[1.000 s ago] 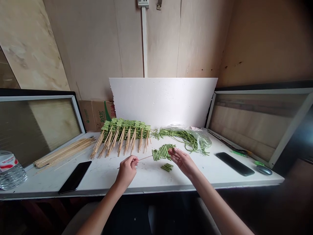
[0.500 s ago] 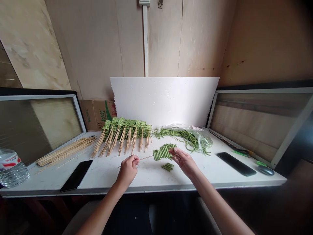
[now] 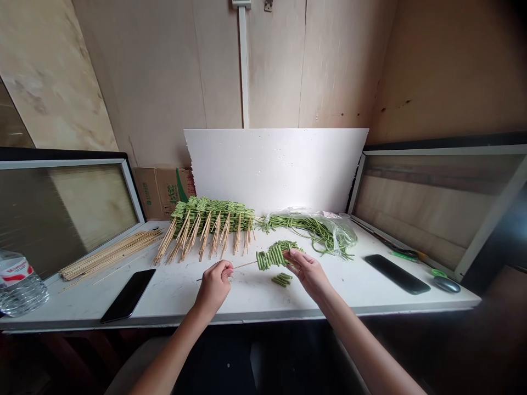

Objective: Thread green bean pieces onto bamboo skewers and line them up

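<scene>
While the left hand [image 3: 216, 280] clamps a bamboo skewer [image 3: 246, 265] above the table [image 3: 173, 299] and the right hand [image 3: 308, 270] pinches bean pieces [image 3: 277, 255] at its tip, filled skewers [image 3: 214, 214] lie stacked; uncut long beans [image 3: 319, 233] remain.

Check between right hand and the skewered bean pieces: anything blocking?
Nothing visible: the right hand is at one end of the bean pieces. The left hand grips the skewer beyond the other end, not in between.
</scene>
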Demonstrator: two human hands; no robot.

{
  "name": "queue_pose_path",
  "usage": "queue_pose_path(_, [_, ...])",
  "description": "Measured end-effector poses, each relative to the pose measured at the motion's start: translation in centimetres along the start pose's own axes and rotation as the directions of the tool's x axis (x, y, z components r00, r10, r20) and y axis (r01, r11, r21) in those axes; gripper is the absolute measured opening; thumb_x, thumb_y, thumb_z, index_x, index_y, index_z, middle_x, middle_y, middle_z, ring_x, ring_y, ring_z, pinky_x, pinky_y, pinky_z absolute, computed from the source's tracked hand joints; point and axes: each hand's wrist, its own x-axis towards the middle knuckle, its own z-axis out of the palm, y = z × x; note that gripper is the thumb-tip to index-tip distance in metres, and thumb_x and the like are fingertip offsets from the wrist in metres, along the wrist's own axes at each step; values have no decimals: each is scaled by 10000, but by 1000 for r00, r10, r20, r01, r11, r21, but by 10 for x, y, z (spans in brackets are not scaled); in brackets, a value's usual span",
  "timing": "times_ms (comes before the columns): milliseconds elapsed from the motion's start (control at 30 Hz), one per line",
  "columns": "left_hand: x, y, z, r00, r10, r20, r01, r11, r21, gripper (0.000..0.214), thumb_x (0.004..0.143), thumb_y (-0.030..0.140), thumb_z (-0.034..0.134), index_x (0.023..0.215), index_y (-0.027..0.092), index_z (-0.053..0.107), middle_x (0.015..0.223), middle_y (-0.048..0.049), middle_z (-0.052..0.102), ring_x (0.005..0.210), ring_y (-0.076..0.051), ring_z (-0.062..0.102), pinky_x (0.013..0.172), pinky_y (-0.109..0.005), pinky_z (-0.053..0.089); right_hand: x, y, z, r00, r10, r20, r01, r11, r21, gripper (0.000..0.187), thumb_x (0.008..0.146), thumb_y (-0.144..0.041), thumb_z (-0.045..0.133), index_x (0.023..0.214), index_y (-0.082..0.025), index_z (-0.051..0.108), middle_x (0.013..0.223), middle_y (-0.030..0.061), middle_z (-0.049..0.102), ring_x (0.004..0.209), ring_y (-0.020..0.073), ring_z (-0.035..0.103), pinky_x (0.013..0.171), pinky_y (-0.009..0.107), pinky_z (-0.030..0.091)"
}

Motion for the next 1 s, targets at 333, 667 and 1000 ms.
queue_pose_path(333, [1, -1, -1, 1000, -1, -11, 1, 1000, 29, 233, 913, 111, 439, 851, 223, 633, 767, -30, 716, 733, -189, 702, 685, -262, 506, -7, -4, 9, 995, -95, -32, 94, 995, -38, 397, 649, -458, 944, 935, -208, 827, 1052, 117, 819, 1209, 351, 689, 885, 416, 610])
queue_pose_path(667, [0, -1, -1, 1000, -6, 5, 6, 1000, 12, 249, 899, 91, 430, 850, 215, 641, 770, -34, 718, 757, -189, 718, 683, -249, 516, -4, 14, 8, 997, -52, -54, 55, 997, 53, 383, 669, -466, 938, 935, -219, 817, 1076, 97, 816, 1249, 334, 673, 998, 443, 601])
queue_pose_path(1000, [3, 0, -4, 1000, 7, -22, -7, 1000, 29, 234, 879, 94, 449, 834, 218, 642, 735, -26, 716, 721, -190, 710, 674, -253, 514, -6, 17, 12, 997, -70, -40, 72, 996, 52, 360, 687, -487, 927, 926, -245, 809, 1103, 92, 813, 1291, 346, 651, 1040, 455, 595])
